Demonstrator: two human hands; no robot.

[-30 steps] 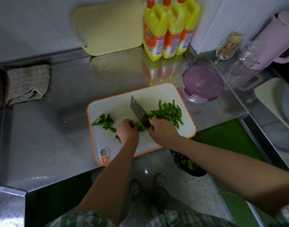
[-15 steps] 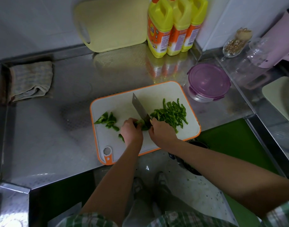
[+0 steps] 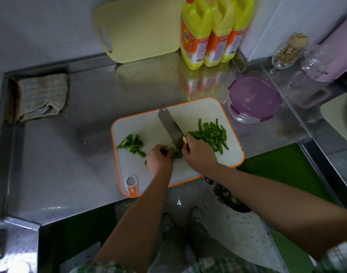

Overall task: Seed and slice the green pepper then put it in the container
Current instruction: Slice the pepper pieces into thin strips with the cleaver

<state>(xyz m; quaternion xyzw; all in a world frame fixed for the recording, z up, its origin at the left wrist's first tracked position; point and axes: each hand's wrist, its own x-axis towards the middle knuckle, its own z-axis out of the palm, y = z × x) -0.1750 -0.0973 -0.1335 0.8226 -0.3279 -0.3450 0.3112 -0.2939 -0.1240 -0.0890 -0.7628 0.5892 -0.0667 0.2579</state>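
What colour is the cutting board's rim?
Orange, around a white cutting board; the head view shows it.

Stands at the near edge of a steel tabletop (image 3: 60, 164), over an orange-rimmed board (image 3: 198, 111). Grips a knife (image 3: 169, 125) in the right hand (image 3: 200, 156), with the blade slanting toward the far edge and touching a pepper piece (image 3: 173, 151). Pins that piece with the left hand (image 3: 158, 161), fingers (image 3: 163, 149) curled. Has strips (image 3: 212, 134) heaped on the board's right side, chunks (image 3: 132, 143) on its left. Has a lidded container (image 3: 254, 99) just beside the board's far right corner, three bottles (image 3: 208, 32) and a yellow board (image 3: 141, 28) at the far edge, a cloth (image 3: 42, 95) in the far left corner.
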